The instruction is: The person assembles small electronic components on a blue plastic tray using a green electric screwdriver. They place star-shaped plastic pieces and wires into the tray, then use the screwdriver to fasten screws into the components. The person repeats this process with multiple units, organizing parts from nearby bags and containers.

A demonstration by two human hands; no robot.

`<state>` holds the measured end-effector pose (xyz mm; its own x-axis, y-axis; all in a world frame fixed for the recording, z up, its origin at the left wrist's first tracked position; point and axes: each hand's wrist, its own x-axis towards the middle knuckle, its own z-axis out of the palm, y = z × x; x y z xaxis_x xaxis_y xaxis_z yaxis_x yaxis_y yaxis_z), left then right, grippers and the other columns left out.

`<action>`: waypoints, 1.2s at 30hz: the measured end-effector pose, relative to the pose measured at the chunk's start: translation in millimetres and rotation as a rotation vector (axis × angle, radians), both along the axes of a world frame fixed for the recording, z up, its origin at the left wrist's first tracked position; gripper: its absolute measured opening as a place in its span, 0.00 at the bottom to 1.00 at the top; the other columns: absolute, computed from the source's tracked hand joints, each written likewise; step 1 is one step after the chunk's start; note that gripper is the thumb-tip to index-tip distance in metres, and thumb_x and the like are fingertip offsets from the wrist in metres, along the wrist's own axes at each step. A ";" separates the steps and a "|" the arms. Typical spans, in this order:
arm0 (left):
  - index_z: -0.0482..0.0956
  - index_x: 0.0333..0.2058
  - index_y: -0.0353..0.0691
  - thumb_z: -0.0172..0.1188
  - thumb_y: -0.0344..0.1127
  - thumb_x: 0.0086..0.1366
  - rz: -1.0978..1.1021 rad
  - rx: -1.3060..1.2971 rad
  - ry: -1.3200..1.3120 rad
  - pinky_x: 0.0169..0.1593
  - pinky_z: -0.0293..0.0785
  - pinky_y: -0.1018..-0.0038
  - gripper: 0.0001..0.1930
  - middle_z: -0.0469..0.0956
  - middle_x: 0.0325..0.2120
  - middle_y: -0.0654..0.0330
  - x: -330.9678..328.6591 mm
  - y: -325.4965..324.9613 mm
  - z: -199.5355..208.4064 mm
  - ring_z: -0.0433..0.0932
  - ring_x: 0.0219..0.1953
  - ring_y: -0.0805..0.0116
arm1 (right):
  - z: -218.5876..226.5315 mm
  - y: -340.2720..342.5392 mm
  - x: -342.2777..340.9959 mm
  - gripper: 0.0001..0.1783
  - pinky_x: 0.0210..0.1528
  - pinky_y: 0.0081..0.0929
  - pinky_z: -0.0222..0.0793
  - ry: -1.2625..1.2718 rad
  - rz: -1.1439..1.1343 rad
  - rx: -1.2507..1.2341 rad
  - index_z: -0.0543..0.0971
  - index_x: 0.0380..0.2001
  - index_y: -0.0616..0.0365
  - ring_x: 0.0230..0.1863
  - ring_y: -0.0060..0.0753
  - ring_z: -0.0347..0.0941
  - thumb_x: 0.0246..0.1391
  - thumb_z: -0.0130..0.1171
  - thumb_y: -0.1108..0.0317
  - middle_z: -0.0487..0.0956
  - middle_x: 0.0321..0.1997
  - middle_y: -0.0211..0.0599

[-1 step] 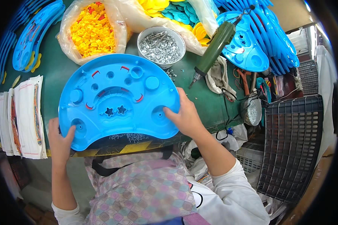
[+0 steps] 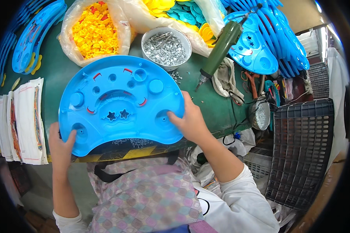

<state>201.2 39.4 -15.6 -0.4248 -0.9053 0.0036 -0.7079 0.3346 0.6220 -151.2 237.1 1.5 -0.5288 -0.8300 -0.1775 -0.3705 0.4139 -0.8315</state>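
Note:
Both my hands grip a curved blue plastic panel, its hollow side with round wells, red clips and two star-shaped holes facing up. My left hand clasps its lower left end, thumb on top by the round well. At the right end, my right hand holds the edge with its thumb at the other well; the fingers beneath are hidden. Just beyond the panel stands a white bowl of screws. A green electric screwdriver hangs tip down to the right of the bowl.
A bag of yellow parts stands at the back, beside yellow and teal pieces. Blue panels are stacked back right, others back left. Wire bundles on white sheets lie left. A black crate stands right.
The whole view has shifted very slightly. My hands keep the same hold on the blue panel, which stays in nearly the same place.

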 end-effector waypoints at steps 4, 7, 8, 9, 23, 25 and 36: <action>0.73 0.53 0.31 0.67 0.31 0.61 0.071 0.098 0.048 0.52 0.75 0.63 0.22 0.78 0.44 0.47 3.7 1.9 1.1 0.79 0.45 0.55 | -2.5 -4.6 0.3 0.31 0.52 0.40 0.79 0.020 0.015 -0.012 0.69 0.60 0.61 0.49 0.49 0.84 0.55 0.69 0.68 0.83 0.49 0.55; 0.73 0.55 0.29 0.67 0.31 0.62 0.080 0.120 0.069 0.52 0.76 0.62 0.23 0.80 0.45 0.43 4.7 4.0 10.4 0.81 0.45 0.53 | -0.6 -9.0 -6.1 0.32 0.53 0.41 0.78 0.036 0.035 0.003 0.68 0.60 0.61 0.50 0.50 0.83 0.54 0.70 0.69 0.83 0.49 0.56; 0.73 0.55 0.29 0.66 0.31 0.62 0.053 0.084 0.150 0.52 0.77 0.60 0.24 0.82 0.44 0.42 7.8 3.7 5.7 0.83 0.46 0.50 | -2.1 -10.7 -4.4 0.33 0.52 0.43 0.78 0.063 0.050 -0.020 0.68 0.60 0.62 0.50 0.52 0.84 0.54 0.70 0.70 0.83 0.49 0.58; 0.73 0.56 0.29 0.66 0.32 0.62 0.054 0.111 0.079 0.54 0.76 0.60 0.25 0.82 0.45 0.43 2.8 1.9 4.7 0.82 0.47 0.50 | -2.9 -10.6 -4.5 0.33 0.52 0.44 0.78 0.089 0.065 -0.043 0.68 0.61 0.62 0.49 0.54 0.84 0.54 0.69 0.70 0.83 0.48 0.59; 0.68 0.53 0.27 0.71 0.31 0.62 0.146 0.165 0.183 0.50 0.78 0.53 0.26 0.82 0.43 0.34 -25.6 21.5 18.4 0.82 0.47 0.34 | -6.7 -25.3 -30.7 0.38 0.61 0.38 0.73 -0.055 0.158 -0.037 0.66 0.66 0.62 0.58 0.40 0.77 0.52 0.68 0.76 0.79 0.59 0.49; 0.69 0.54 0.29 0.71 0.30 0.60 0.168 0.166 0.154 0.52 0.77 0.54 0.27 0.82 0.46 0.37 -29.2 20.5 17.8 0.82 0.50 0.38 | -3.7 -26.2 -28.9 0.41 0.62 0.38 0.73 -0.007 0.151 -0.055 0.64 0.68 0.62 0.60 0.41 0.77 0.52 0.68 0.76 0.77 0.61 0.50; 0.79 0.47 0.43 0.73 0.35 0.55 -0.612 -0.348 0.042 0.54 0.73 0.59 0.20 0.78 0.49 0.56 -53.9 39.9 29.8 0.76 0.52 0.53 | 17.1 -50.3 -31.3 0.39 0.54 0.43 0.73 0.820 0.377 -0.188 0.71 0.64 0.62 0.54 0.53 0.75 0.53 0.73 0.58 0.75 0.55 0.51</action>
<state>147.3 79.3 14.2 -0.8505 -0.4472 0.2770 -0.3069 0.8495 0.4291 -182.5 186.8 18.6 -0.1178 -0.9502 0.2886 -0.9564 0.0303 -0.2904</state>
